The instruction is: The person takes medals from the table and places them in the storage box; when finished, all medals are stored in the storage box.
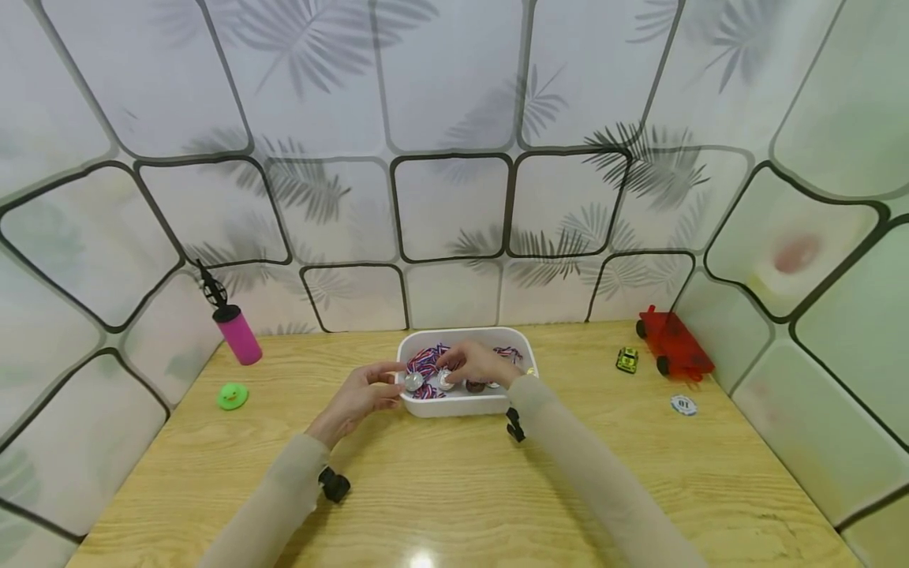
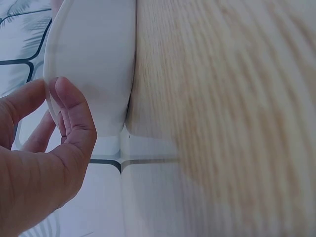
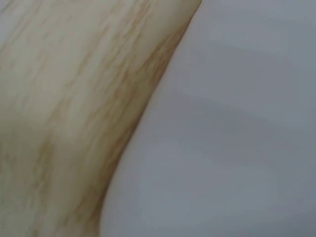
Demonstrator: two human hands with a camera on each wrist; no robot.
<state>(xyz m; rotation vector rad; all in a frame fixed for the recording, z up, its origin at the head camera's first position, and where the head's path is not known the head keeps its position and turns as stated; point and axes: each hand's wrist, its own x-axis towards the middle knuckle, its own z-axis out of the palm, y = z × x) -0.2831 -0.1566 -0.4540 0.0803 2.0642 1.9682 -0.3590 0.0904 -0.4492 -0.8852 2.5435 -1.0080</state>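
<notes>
head view: left hand (image 1: 360, 397) curled at the near-left rim of the white tray (image 1: 454, 406) mid-table, fingertips touching a silver medal (image 1: 414, 382); right hand (image 1: 477, 364) inside the tray, pinching another medal (image 1: 445, 381).
left wrist view: thumb pressed against tray wall (image 2: 94, 64).
right wrist view: only blurred tray wall and wood, grip not visible.

Both arms reach forward from the near edge, sleeved in beige to the wrists, each with a black strap-mounted device under the forearm. The left hand (image 1: 358, 397) sits at about 9 o'clock of the right hand (image 1: 477, 363), close beside it, and the two hands nearly meet. The left hand's thumb (image 2: 74, 111) is bent, the fingers behind it extended and slightly spread. The right hand lies palm down, knuckles up, fingers curled downward; its fingertips are hidden.
</notes>
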